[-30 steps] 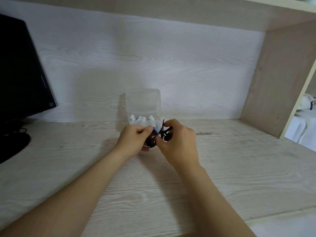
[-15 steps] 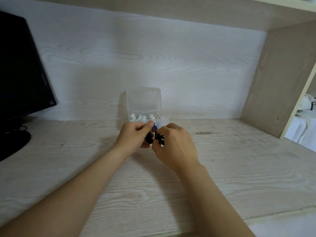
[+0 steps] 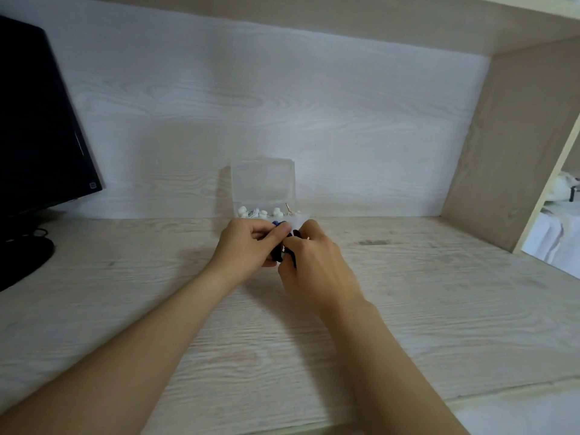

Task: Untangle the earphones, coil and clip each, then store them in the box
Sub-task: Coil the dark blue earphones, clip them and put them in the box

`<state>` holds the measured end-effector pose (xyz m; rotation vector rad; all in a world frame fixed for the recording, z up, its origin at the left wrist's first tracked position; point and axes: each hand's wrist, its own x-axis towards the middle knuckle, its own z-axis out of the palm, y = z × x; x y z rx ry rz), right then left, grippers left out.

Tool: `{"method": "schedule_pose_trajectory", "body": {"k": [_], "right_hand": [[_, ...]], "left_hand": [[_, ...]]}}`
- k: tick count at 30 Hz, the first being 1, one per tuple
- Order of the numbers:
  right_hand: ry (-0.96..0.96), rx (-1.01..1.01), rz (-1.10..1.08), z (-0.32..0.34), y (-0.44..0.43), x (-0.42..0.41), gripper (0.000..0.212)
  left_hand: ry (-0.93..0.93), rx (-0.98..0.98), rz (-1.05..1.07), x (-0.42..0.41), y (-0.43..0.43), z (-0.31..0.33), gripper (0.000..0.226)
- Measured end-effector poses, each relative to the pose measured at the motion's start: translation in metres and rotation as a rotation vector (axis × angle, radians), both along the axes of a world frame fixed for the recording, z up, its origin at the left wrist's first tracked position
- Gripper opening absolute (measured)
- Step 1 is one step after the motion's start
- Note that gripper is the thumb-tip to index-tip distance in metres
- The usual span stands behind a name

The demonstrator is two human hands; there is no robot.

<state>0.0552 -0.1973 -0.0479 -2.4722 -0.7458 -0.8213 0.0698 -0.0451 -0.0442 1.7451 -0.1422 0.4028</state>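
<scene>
Two hands meet low over the desk [image 3: 408,309], just in front of the box [image 3: 263,183]. The left hand [image 3: 248,243] has its fingers curled and its thumb pressed down, pinching a small bundle of black earphones [image 3: 276,255]. A blue bit [image 3: 277,223] shows at the thumb tip, too small to tell whether it is a clip. The right hand [image 3: 314,265] curls its fingers round the right side of the same bundle, gripping it, with black cord showing between thumb and forefinger. The earphones appear as a dark, compact clump, mostly hidden by the fingers; whether the cord is fully coiled cannot be told. The bundle is held between the two hands, above the desk and near the box's front rim. The box is clear plastic, its lid open and standing upright close to the back wall. White buds [image 3: 251,211] lie in a row inside it, seen over the rim. A dark monitor [image 3: 37,127] stands at far left, well apart from the hands. A wooden side panel [image 3: 518,146] closes the desk at right.
</scene>
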Motion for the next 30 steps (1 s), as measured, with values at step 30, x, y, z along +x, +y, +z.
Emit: {"method": "schedule_pose_trajectory", "body": {"k": [30], "right_hand": [[0.045,0.356,0.079,-0.012,-0.007,0.016,0.042]], "left_hand": [[-0.21,0.624,-0.017,-0.012,-0.004,0.004,0.009]]}}
